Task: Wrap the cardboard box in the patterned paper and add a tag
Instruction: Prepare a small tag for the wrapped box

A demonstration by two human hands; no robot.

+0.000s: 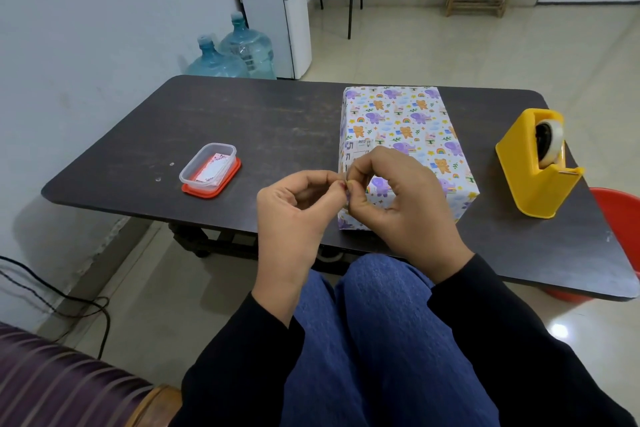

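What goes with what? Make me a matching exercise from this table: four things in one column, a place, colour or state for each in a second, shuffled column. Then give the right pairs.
Things
1. box
2. tape dispenser
3. plastic tub
4. small tag

Descriptions
A. pinched between the left hand and the right hand
B. yellow, near the right end of the table
C. covered in animal-print paper
D. sitting on a red lid

Pairs: 1-C, 2-B, 3-D, 4-A
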